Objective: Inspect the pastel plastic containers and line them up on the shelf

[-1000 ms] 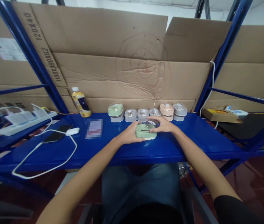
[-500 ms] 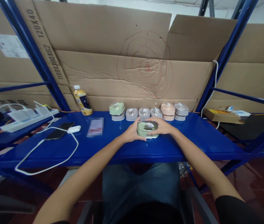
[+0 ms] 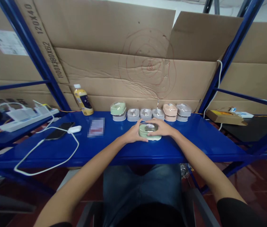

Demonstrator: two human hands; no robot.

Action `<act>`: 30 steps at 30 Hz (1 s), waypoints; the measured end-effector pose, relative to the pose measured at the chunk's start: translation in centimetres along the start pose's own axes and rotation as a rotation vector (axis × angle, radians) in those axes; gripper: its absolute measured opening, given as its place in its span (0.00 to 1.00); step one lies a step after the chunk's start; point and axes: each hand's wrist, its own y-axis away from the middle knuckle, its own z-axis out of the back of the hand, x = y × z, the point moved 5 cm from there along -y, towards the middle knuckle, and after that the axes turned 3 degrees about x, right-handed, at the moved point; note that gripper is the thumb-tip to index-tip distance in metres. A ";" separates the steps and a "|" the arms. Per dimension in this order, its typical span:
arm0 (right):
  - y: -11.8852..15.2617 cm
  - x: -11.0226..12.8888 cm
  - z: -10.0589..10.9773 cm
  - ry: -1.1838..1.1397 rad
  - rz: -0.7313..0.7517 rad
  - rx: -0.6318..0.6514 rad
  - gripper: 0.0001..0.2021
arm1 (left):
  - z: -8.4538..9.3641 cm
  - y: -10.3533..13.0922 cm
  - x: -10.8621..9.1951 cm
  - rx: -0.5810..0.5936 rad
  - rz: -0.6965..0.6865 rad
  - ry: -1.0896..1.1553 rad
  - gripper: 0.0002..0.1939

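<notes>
In the head view, a small pale green oval box (image 3: 143,133) with a clear, shiny top rests near the front of the blue table. My left hand (image 3: 133,132) curves around its left side, thumb at the front and fingers at the back. From the right, my right hand (image 3: 163,127) grips it, its fingers reaching over the far edge and the thumb against the front. The top sits slightly left of the lower rim, which sticks out at the right. Behind my hands stand grey boxes (image 3: 133,115) of similar shape, partly hidden by my fingers.
A green-topped box (image 3: 118,108), a pink box (image 3: 170,112) and a grey stack (image 3: 183,112) stand in the back row. Left are a yellow bottle (image 3: 83,100), a blurred card (image 3: 96,127), a phone (image 3: 59,131) and a looping white cable (image 3: 70,155). Cardboard (image 3: 95,66) walls the back.
The top of the green box has shifted slightly left over its lower rim. Both hands stay around it, and the view has tilted a little.
</notes>
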 end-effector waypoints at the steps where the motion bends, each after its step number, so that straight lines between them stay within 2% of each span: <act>1: 0.0 0.1 0.0 0.000 0.001 0.002 0.39 | 0.0 0.0 0.0 0.008 -0.005 -0.001 0.74; 6: 0.1 0.5 0.2 -0.022 -0.017 0.026 0.37 | 0.1 0.0 0.0 0.014 -0.049 0.024 0.74; 14: 0.1 1.6 0.7 -0.006 -0.040 0.042 0.37 | -0.1 -0.1 -0.2 -0.034 -0.001 0.100 0.75; 19: 0.1 2.0 1.0 0.010 -0.056 0.057 0.36 | -0.3 0.0 -0.8 -0.032 0.022 0.076 0.75; 24: 0.2 2.2 1.1 0.030 -0.053 0.081 0.37 | -0.5 0.1 -1.3 -0.032 -0.013 0.028 0.74; 30: 0.4 1.8 1.1 0.085 -0.051 0.058 0.37 | -0.6 0.1 -1.2 -0.046 -0.006 -0.008 0.74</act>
